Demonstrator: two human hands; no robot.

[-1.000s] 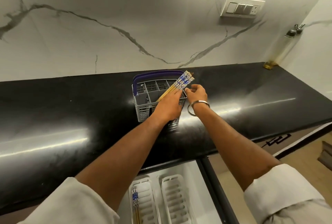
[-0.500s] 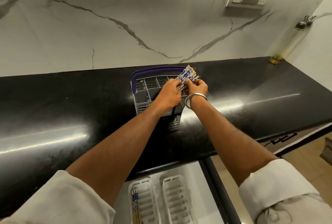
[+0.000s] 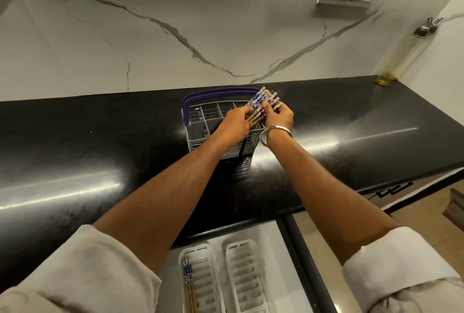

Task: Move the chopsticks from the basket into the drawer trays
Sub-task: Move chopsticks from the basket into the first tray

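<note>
Landmark: grey slotted plastic cutlery basket with purple handle (image 3: 200, 124), sitting on the glossy black stone counter (image 3: 100, 142). Basket's left compartments look empty. Over its right end, left hand (image 3: 234, 124) is curled around the bare wooden shafts of a bundle of slim wooden chopsticks with blue-and-white patterned tops (image 3: 261, 104); tips are still down inside the right compartment and the bundle leans up and right past the rim. Just right of the basket, right hand (image 3: 278, 117), steel bangle (image 3: 275, 134) on the wrist, pinches the patterned tops, fingers closed on them. Below the basket, in the open drawer, the white slotted plastic tray (image 3: 200, 280) already has a pair lying along its left edge; the matching second white tray (image 3: 247, 277) to its right looks empty. Handling judgement: sticks are light, stiff and thin, with a probably slick lacquered finish, so a loose bundle will fan out or slide. Best hold is around the mid-shaft with the whole hand, other hand squaring the tops, lifted straight out so tips clear the grid.
</note>
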